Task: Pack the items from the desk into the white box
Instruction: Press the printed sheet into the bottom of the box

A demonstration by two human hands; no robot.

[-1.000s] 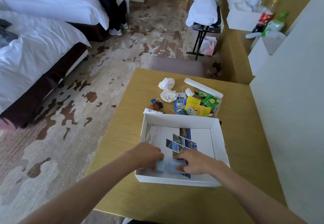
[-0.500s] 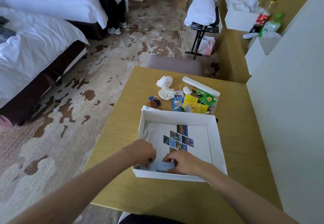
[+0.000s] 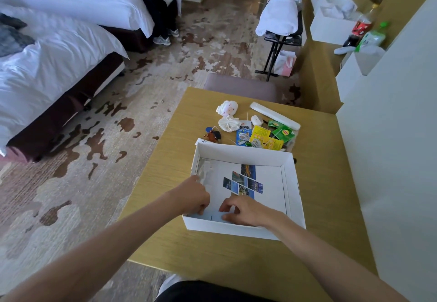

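The open white box (image 3: 292, 183) sits on the wooden desk (image 3: 319, 207), with a photo-printed sheet (image 3: 244, 183) on its floor. Two small pale blue-grey packs (image 3: 214, 216) lie side by side against the box's near wall. My left hand (image 3: 191, 195) and my right hand (image 3: 243, 209) are both inside the box, fingers curled down onto those packs. Beyond the box lie loose items: a white pouch (image 3: 228, 123), a doll-like white toy (image 3: 227, 109), keys (image 3: 212, 134), yellow and green tea packets (image 3: 272, 136), a cable (image 3: 250, 143) and a long white case (image 3: 275, 115).
A padded stool (image 3: 240, 86) stands at the desk's far edge. A white wall (image 3: 390, 160) runs along the right. Two beds (image 3: 47, 65) are at the left, and a person stands by them (image 3: 160, 18). A luggage stand (image 3: 281, 34) is farther back.
Both hands have drawn the two pale packs toward the box's near wall and into its near left part. The camera has moved closer and tilted slightly.
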